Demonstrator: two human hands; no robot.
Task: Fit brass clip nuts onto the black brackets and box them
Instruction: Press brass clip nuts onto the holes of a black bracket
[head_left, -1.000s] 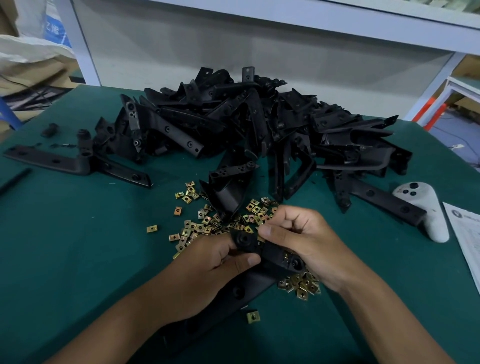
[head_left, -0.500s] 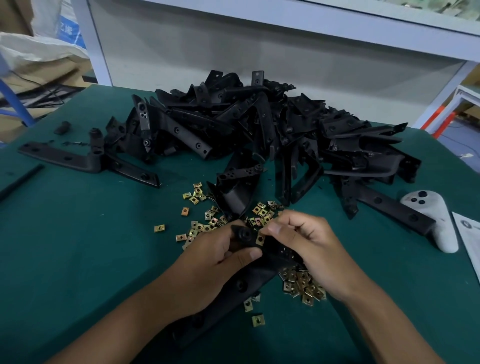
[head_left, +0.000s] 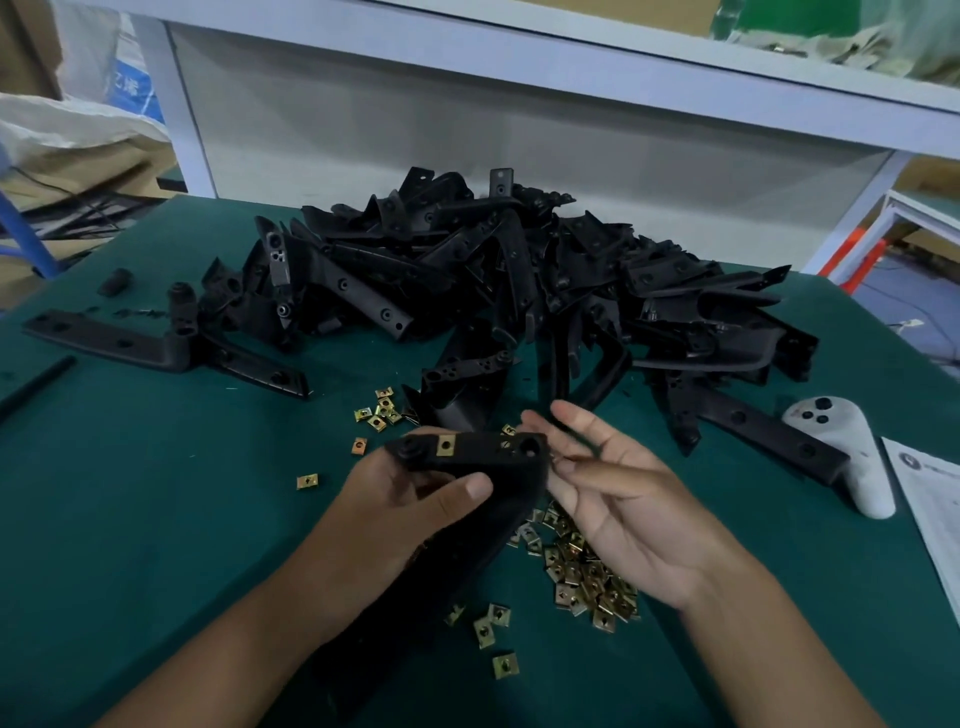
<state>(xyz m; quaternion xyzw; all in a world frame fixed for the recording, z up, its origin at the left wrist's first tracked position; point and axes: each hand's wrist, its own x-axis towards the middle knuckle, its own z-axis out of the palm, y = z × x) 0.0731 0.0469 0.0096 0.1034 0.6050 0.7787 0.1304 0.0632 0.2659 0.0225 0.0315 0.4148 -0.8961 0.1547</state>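
Left hand gripping black bracket with fitted brass clip nut; right hand beside it, fingers loose, holding nothing.

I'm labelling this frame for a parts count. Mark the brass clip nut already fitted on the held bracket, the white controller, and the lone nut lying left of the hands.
fitted clip nut (head_left: 445, 445): head view, its brass face.
white controller (head_left: 852, 457): head view, middle of its body.
lone nut (head_left: 307, 481): head view, its centre.
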